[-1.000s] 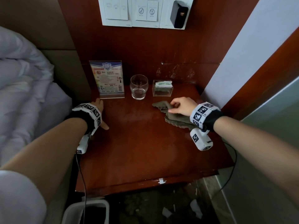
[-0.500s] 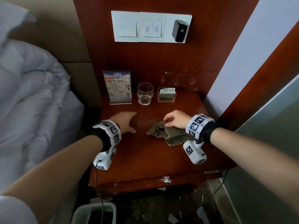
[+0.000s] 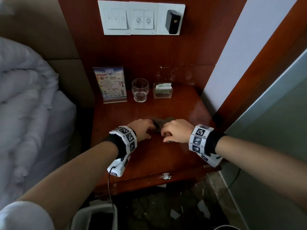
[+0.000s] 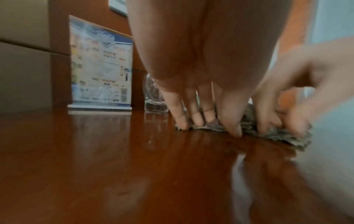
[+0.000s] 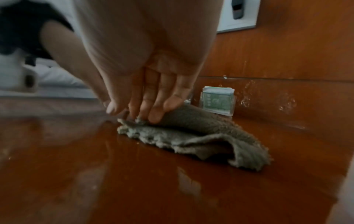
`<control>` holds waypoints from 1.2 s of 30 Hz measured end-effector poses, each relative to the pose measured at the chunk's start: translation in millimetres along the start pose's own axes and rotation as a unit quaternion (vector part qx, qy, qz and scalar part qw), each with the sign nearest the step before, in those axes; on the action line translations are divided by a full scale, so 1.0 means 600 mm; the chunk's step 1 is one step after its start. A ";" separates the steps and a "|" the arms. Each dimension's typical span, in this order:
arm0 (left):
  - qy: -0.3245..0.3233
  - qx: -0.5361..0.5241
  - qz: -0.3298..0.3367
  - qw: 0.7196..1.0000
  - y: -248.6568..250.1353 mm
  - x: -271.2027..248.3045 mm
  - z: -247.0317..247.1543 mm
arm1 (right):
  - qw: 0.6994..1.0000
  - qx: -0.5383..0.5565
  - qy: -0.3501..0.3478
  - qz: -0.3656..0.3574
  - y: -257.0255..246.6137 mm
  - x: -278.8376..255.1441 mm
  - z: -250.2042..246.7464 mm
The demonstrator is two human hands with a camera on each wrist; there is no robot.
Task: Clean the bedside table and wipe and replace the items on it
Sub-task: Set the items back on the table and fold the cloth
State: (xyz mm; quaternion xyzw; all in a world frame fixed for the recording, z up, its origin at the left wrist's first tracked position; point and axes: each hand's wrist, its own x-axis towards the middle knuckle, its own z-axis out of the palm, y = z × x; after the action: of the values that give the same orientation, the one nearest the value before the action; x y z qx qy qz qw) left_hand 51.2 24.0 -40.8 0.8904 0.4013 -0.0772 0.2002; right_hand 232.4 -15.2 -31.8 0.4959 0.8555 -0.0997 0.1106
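A grey-brown cloth lies bunched on the wooden bedside table, near its middle. My left hand has its fingers and thumb closed on the cloth's left edge. On the other side my right hand pinches a folded-over layer of the cloth against the tabletop, with the right hand bent down over it. Along the back stand a printed sign, an empty glass and a clear box of packets.
A bed with a white duvet borders the table on the left. A switch panel hangs on the wood wall behind. Below the table's front edge sit a waste bin and floor litter. A frosted partition is on the right.
My left hand has come from the table's left side over to the cloth. The right hand has drawn the cloth from the back right toward the middle, and it is more bunched.
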 end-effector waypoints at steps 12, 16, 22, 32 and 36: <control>-0.011 0.036 -0.025 0.999 0.010 0.009 -0.004 | 0.999 -0.046 0.003 -0.024 0.004 -0.019 0.017; -0.020 0.005 -0.030 0.999 0.012 0.005 -0.013 | 0.998 0.053 0.032 0.015 0.004 -0.012 0.015; 0.076 -0.168 -0.043 0.982 0.026 -0.004 -0.046 | 0.932 0.341 0.100 0.077 0.030 -0.024 -0.048; 0.266 -0.313 0.001 0.912 0.072 -0.017 -0.140 | 0.810 0.551 0.187 0.071 0.029 -0.046 -0.179; 0.299 -0.328 0.009 0.896 0.065 -0.031 -0.176 | 0.789 0.579 0.199 0.055 0.021 -0.046 -0.218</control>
State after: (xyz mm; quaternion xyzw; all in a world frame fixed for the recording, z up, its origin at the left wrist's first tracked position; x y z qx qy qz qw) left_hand 65.4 32.3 72.2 0.7590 0.4371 0.3299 0.3522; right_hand 245.1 4.8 100.3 0.5224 0.6116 -0.4693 -0.3645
